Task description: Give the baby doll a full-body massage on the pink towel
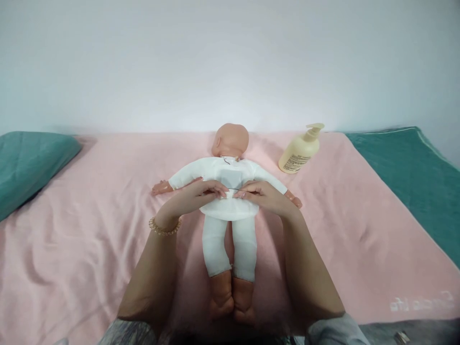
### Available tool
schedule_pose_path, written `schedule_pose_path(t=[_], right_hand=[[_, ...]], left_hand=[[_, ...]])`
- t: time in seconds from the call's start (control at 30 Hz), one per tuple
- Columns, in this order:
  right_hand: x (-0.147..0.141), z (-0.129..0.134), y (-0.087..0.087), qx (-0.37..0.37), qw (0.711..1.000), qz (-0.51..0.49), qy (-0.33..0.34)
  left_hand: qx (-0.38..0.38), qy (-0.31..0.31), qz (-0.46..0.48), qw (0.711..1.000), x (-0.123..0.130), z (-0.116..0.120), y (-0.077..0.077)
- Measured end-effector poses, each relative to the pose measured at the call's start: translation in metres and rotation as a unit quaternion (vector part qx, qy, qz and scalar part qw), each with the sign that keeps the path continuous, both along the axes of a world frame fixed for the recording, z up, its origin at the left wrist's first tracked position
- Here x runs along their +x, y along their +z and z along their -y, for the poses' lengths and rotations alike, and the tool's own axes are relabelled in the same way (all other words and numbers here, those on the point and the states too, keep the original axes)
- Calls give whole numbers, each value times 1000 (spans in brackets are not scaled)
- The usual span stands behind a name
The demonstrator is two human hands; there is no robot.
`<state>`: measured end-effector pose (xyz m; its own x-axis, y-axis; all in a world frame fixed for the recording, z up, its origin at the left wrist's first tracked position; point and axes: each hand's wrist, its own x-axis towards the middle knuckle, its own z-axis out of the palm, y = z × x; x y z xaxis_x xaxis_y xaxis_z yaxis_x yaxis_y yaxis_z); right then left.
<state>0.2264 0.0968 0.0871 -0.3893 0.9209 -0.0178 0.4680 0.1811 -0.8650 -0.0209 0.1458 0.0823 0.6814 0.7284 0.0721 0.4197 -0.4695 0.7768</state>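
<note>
A baby doll (230, 211) in a white cloth suit lies face down, its bald head toward the wall and its arms spread. On its back shows a grey rectangular patch (231, 178). My left hand (208, 190), with a beaded bracelet (164, 227) at the wrist, rests on the doll's left-side back, fingers pinched near the lower edge of the patch. Opposite it, my right hand (259, 191) is pinched in the same way. A thin dark cord runs between the fingertips; what exactly each hand grips is too small to tell.
A cream pump bottle (299, 152) leans at the doll's upper right. Wrinkled pink cloth (352, 225) lies under everything. A green pillow (34, 165) is at the left, and green fabric (406, 177) at the right. A pale wall (230, 62) stands behind.
</note>
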Motion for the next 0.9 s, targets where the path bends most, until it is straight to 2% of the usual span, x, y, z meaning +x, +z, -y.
schedule_pose_path(t=[0.1, 0.2, 0.33, 0.5, 0.73, 0.83, 0.9], right_hand=[[-4, -1, -1, 23, 999, 38, 16], [-6, -2, -2, 33, 998, 41, 25], [-2, -3, -3, 10, 1000, -8, -8], [2, -4, -7, 15, 996, -24, -80], [-5, -5, -11, 34, 996, 1, -83], [-6, -10, -16, 60, 994, -7, -89], [-6, -17, -23, 108, 985, -17, -135]], left_hand=[[-60, 7, -32, 998, 7, 2, 2], [-66, 26, -44, 996, 10, 3, 5], [-58, 34, -18, 998, 11, 2, 7], [-48, 86, 20, 995, 12, 0, 6], [-44, 83, -32, 995, 13, -2, 1], [-17, 91, 1, 996, 17, -2, -3], [7, 128, 63, 990, 22, -2, -7]])
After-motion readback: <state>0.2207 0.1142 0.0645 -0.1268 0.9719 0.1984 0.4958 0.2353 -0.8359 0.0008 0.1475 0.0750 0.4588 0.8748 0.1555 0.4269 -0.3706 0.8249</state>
